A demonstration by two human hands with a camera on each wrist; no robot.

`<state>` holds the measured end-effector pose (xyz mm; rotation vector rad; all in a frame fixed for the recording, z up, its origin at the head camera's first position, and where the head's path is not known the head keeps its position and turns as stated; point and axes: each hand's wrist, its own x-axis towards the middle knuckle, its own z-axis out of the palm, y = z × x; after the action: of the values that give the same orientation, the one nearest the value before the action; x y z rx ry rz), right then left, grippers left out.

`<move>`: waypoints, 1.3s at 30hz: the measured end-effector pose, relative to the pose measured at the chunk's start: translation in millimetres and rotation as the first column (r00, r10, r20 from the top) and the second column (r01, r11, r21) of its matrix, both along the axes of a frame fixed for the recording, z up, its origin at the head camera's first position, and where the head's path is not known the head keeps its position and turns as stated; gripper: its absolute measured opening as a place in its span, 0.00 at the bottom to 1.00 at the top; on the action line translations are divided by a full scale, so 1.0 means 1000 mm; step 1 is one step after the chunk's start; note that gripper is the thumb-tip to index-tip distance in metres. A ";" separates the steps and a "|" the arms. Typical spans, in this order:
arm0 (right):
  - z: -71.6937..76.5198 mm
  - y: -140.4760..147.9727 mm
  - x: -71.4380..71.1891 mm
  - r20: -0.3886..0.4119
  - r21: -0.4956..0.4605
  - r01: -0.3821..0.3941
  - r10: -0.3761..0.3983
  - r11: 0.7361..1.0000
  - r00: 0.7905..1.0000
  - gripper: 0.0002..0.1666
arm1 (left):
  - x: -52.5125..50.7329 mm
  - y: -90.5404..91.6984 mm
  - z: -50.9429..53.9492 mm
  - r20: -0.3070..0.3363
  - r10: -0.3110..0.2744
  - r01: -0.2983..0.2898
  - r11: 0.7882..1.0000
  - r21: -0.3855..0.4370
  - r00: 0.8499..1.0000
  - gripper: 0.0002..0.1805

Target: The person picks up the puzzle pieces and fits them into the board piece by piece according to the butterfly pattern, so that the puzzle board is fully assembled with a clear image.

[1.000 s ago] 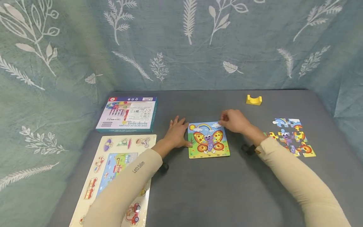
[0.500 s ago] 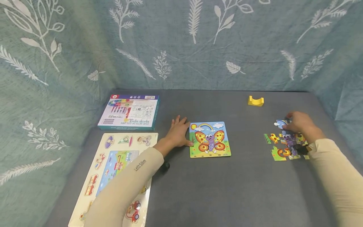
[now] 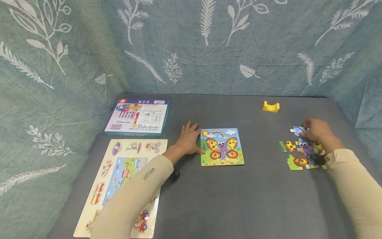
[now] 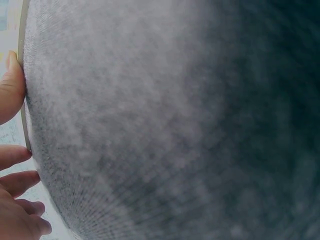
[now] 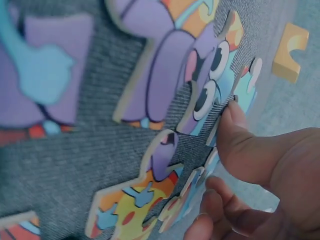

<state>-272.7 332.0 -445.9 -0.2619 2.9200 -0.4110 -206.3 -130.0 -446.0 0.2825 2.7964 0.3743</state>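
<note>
The butterfly puzzle board [image 3: 222,147], a square picture with a rainbow and a sun, lies mid-table. My left hand [image 3: 188,141] rests at its left edge, fingers spread, thumb touching the lower left side. At the right lie loose puzzle pieces with matching butterfly art, among them a green corner piece [image 3: 293,162] and a purple face piece [image 5: 207,82]. My right hand [image 3: 320,132] bends over their top row, thumb and curled fingers pinching a blue piece [image 5: 212,159] mostly hidden beneath them. Just left of the thumb sits the rainbow piece [image 3: 296,130].
A yellow arched block [image 3: 271,107] stands behind the pieces. On the left are a boxed toy set [image 3: 137,116] and a large cream picture board [image 3: 102,172], partly covered by my left sleeve. A leaf-patterned curtain [image 3: 191,49] closes off the back.
My right hand has gone from the board's upper right corner to the top row of loose pieces, staying there over the last half second. My left hand has kept its place at the board.
</note>
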 end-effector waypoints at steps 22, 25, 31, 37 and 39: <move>0.009 -0.048 0.005 0.007 -0.567 0.108 -0.126 0.817 0.992 0.18 | 0.001 -0.002 0.000 0.009 -0.003 0.003 1.000 -0.006 1.000 0.53; 0.018 -0.075 0.004 0.077 -0.669 0.100 -0.065 0.737 0.995 0.19 | 0.001 -0.003 0.000 0.009 -0.011 0.011 1.000 0.000 1.000 0.53; 0.024 -0.143 0.001 0.174 -0.689 0.046 0.103 0.723 0.979 0.19 | 0.003 -0.003 0.003 0.011 -0.012 0.012 1.000 0.013 1.000 0.53; 0.013 -0.200 0.004 0.286 -0.688 0.050 0.208 0.724 0.935 0.17 | 0.001 -0.002 0.002 0.006 -0.022 0.022 1.000 0.012 1.000 0.53; 0.009 -0.210 0.005 0.312 -0.694 0.058 0.227 0.718 0.923 0.17 | 0.000 -0.001 0.001 0.006 -0.031 0.031 0.999 0.016 0.999 0.53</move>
<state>-267.2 121.8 -437.1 -0.3629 2.2343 -1.3773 -205.9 -131.3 -444.5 0.3277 2.7802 0.3901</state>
